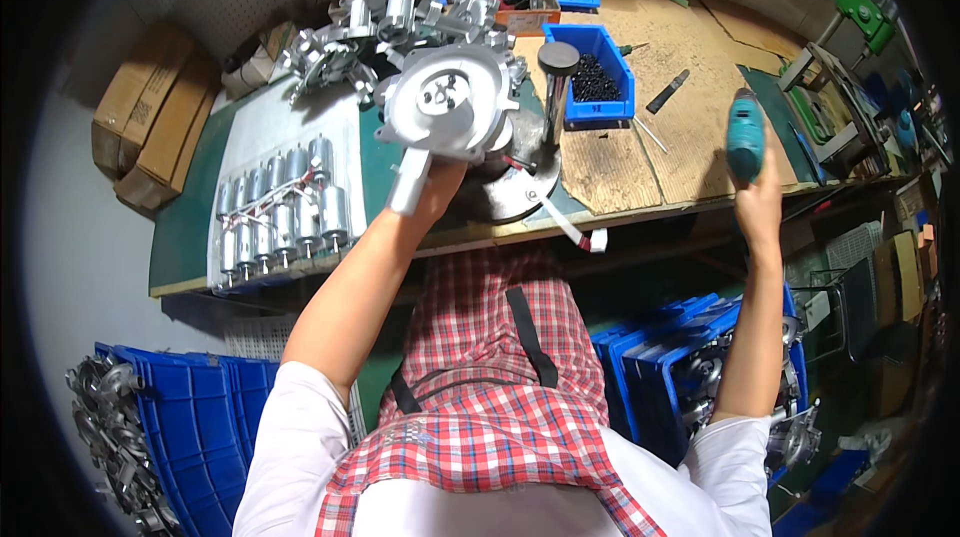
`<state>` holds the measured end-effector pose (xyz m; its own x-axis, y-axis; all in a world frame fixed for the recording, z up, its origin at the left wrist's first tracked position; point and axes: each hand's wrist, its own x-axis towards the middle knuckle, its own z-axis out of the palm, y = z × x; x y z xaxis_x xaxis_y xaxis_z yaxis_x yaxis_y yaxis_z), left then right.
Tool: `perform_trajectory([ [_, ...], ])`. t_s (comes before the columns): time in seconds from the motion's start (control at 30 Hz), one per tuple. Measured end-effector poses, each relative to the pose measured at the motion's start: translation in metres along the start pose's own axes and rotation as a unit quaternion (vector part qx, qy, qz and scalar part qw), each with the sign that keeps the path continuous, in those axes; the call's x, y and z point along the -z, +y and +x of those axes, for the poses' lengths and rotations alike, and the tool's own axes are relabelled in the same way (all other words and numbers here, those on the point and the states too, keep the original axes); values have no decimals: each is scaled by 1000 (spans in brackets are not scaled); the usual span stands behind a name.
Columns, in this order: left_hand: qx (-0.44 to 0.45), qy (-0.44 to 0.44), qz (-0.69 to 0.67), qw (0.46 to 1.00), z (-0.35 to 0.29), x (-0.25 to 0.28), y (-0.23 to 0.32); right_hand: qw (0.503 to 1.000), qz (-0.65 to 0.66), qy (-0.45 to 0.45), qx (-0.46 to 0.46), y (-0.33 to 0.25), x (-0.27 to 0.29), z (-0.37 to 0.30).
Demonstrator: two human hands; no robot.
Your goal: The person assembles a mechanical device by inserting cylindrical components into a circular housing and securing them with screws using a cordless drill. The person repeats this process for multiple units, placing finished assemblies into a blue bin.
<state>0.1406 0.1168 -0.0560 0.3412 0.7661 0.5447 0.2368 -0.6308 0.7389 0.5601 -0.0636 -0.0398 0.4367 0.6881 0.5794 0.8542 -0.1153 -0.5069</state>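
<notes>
One bare left hand (442,187) is clutching a round silver metal housing (446,119) over the green tabletop (185,227), and the right hand (758,195) is gripping a teal power screwdriver (745,139). Fastening is seemingly being prepared, the next move probably calling for aligning screwdriver with housing.

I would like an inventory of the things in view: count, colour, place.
Workbench: one, green, across the middle
Metal housing: one, silver, in left hand
Power tool: one, teal, in right hand
Castings: many, silver, bench back left
Metal cylinders: about twelve, silver, bench left
Small bins: two, blue, bench back
Small pieces: many, black, in nearer bin
Round-topped post: one, silver, beside nearer bin
Cartons: at least two, brown, far left
Press-like device: one, green, far right
Crates: several, blue, below, both sides
Apron: one, red plaid, on person
Left hand: one, bare, under housing
Right hand: one, bare, around tool
</notes>
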Motion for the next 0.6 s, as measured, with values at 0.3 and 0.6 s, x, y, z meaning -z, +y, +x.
perform_trajectory([
  [0.3, 0, -43, -115, 992, 36, -29, -24, 967, -230, -104, 46, 29, -51, 17],
  [0.6, 66, 31, -238, 969, 19, -51, -42, 964, -200, 5, 173, -87, -43, 10],
])
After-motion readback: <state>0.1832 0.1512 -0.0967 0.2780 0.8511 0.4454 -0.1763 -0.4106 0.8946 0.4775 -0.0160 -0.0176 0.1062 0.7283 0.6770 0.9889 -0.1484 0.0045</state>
